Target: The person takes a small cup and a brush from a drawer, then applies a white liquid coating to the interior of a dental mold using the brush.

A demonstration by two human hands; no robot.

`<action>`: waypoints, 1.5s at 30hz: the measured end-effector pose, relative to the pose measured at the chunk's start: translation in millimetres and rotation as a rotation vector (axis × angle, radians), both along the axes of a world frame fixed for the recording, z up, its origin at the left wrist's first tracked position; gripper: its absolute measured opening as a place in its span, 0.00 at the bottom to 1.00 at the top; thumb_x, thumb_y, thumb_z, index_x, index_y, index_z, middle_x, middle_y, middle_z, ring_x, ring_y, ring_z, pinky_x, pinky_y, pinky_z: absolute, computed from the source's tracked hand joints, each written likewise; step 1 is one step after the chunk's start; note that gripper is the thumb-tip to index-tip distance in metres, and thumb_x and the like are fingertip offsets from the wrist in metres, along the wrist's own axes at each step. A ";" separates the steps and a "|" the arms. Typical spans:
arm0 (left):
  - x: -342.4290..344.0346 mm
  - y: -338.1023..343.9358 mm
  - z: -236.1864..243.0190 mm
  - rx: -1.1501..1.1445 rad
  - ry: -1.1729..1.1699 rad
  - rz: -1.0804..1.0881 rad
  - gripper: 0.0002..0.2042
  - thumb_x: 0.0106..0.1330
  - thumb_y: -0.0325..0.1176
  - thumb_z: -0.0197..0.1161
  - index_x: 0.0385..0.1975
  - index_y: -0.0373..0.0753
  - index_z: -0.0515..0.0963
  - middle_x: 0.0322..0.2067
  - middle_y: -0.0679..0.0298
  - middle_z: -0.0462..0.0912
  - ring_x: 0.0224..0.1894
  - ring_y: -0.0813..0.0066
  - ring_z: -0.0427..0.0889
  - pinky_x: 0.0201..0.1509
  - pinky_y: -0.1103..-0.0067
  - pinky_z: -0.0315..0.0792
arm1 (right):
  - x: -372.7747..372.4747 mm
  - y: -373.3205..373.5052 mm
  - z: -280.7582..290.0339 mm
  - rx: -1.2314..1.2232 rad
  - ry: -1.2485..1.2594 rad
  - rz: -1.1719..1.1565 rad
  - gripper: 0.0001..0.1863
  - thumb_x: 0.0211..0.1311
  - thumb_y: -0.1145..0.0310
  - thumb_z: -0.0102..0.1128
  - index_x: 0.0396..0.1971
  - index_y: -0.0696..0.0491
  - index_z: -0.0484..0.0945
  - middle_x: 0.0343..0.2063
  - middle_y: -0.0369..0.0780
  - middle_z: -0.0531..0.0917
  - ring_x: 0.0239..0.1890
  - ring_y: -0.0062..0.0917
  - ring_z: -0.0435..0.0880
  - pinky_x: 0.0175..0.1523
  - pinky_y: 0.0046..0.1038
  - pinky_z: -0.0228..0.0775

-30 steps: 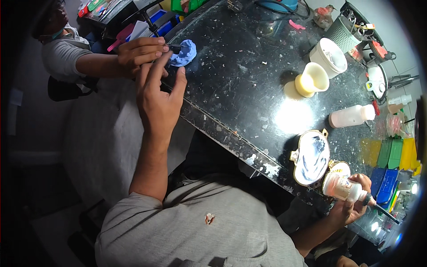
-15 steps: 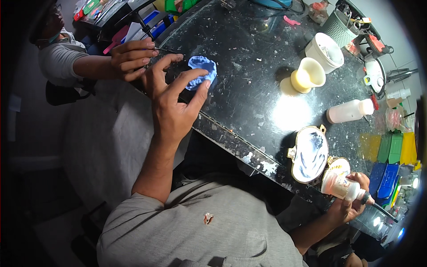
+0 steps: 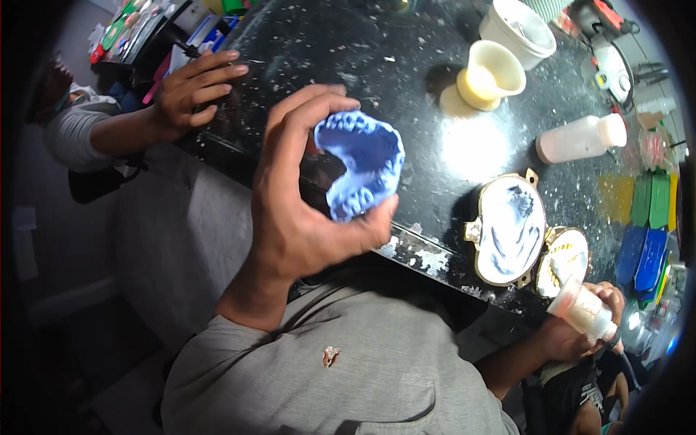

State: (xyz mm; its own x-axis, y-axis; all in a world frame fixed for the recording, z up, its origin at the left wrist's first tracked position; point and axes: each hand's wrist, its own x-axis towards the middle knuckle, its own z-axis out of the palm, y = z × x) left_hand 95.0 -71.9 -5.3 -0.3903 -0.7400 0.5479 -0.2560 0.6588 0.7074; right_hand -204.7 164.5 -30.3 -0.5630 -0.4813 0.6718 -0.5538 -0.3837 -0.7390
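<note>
My left hand [image 3: 290, 210] grips a blue dental model [image 3: 390, 148], horseshoe-shaped with tooth shapes along its ridge, and holds it up above the table edge. The thumb presses one end of the model and the fingers its other side. At the lower right my right hand [image 3: 612, 301] is closed round a small translucent bottle [image 3: 582, 308] with a label. A dark, thin tip projects from the bottle's lower end, blurred. Close to this hand lies a small brass-rimmed dental flask half [image 3: 573, 250] with a row of tooth shapes in white plaster.
A larger brass flask half [image 3: 500, 261] with white and grey plaster lies at the near edge of the black table [image 3: 326, 43]. Behind it are a pink-tinted bottle [image 3: 573, 141], a cream cup [image 3: 500, 76] and a white tub [image 3: 536, 43]. Another person's hand [image 3: 192, 94] rests at left.
My left hand has taken up the blue model from the table and brought it nearer to me. My right hand has moved slightly down and right with the bottle. The other person's hand shifted left.
</note>
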 end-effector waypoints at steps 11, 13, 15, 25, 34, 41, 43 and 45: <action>-25.7 12.1 -5.3 -0.006 -0.107 -0.046 0.36 0.39 0.30 0.73 0.53 0.28 0.71 0.45 0.57 0.74 0.43 0.75 0.77 0.47 0.81 0.73 | 1.7 -4.5 5.9 -0.102 -0.061 -0.299 0.45 0.55 0.37 0.57 0.52 0.67 0.65 0.43 0.49 0.69 0.45 0.34 0.70 0.48 0.31 0.66; -25.9 11.6 -7.2 -0.028 -0.123 -0.046 0.36 0.39 0.31 0.73 0.53 0.28 0.71 0.45 0.57 0.74 0.43 0.75 0.77 0.47 0.81 0.73 | 3.3 -5.4 7.2 -0.068 -0.028 -0.323 0.45 0.55 0.37 0.57 0.52 0.67 0.66 0.42 0.49 0.69 0.45 0.34 0.70 0.47 0.31 0.67; -25.9 11.9 -7.7 -0.054 -0.148 -0.036 0.36 0.39 0.31 0.73 0.53 0.27 0.71 0.45 0.56 0.74 0.44 0.74 0.77 0.48 0.80 0.73 | 1.7 -2.4 5.5 -0.057 -0.032 -0.302 0.44 0.55 0.37 0.57 0.52 0.67 0.66 0.42 0.49 0.69 0.45 0.34 0.70 0.47 0.31 0.67; -26.0 12.6 -7.7 -0.104 -0.163 -0.024 0.36 0.39 0.30 0.76 0.54 0.28 0.70 0.48 0.54 0.73 0.48 0.70 0.75 0.51 0.78 0.73 | 1.3 0.2 1.9 -0.011 0.000 -0.302 0.43 0.56 0.34 0.55 0.50 0.65 0.69 0.41 0.48 0.70 0.44 0.32 0.72 0.46 0.30 0.69; -24.0 12.2 -13.6 -0.166 -0.102 -0.098 0.41 0.42 0.28 0.75 0.59 0.28 0.61 0.54 0.50 0.67 0.55 0.62 0.74 0.60 0.73 0.72 | -5.4 8.9 -4.0 -0.015 0.038 -0.212 0.43 0.60 0.36 0.49 0.52 0.67 0.68 0.44 0.50 0.70 0.47 0.34 0.70 0.56 0.36 0.62; -23.6 13.2 -12.9 -0.139 -0.044 -0.136 0.43 0.43 0.29 0.76 0.60 0.27 0.59 0.54 0.46 0.67 0.56 0.60 0.73 0.60 0.73 0.72 | -6.9 15.7 -4.7 0.002 0.015 -0.142 0.43 0.59 0.37 0.51 0.53 0.67 0.66 0.45 0.51 0.70 0.47 0.35 0.71 0.54 0.37 0.66; -24.1 12.3 -14.7 -0.098 -0.013 -0.153 0.43 0.43 0.30 0.76 0.60 0.27 0.58 0.54 0.45 0.67 0.57 0.60 0.73 0.60 0.73 0.71 | -6.8 16.2 -4.8 0.005 0.005 -0.159 0.44 0.59 0.37 0.52 0.54 0.68 0.66 0.46 0.52 0.69 0.48 0.36 0.72 0.54 0.38 0.67; -25.5 8.7 -17.2 -0.114 0.088 -0.188 0.44 0.43 0.33 0.76 0.60 0.24 0.58 0.52 0.44 0.69 0.56 0.61 0.73 0.60 0.74 0.71 | -8.1 17.5 -6.0 -0.003 -0.001 -0.144 0.44 0.58 0.37 0.52 0.54 0.68 0.66 0.47 0.52 0.69 0.48 0.36 0.72 0.55 0.38 0.67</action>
State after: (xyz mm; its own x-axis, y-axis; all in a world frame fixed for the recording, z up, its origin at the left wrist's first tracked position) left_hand 69.5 -63.2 -22.5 -0.4625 -0.5904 0.6614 -0.0623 0.7658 0.6401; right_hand -212.7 182.0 -36.3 -0.6264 -0.3937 0.6727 -0.6027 -0.3026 -0.7384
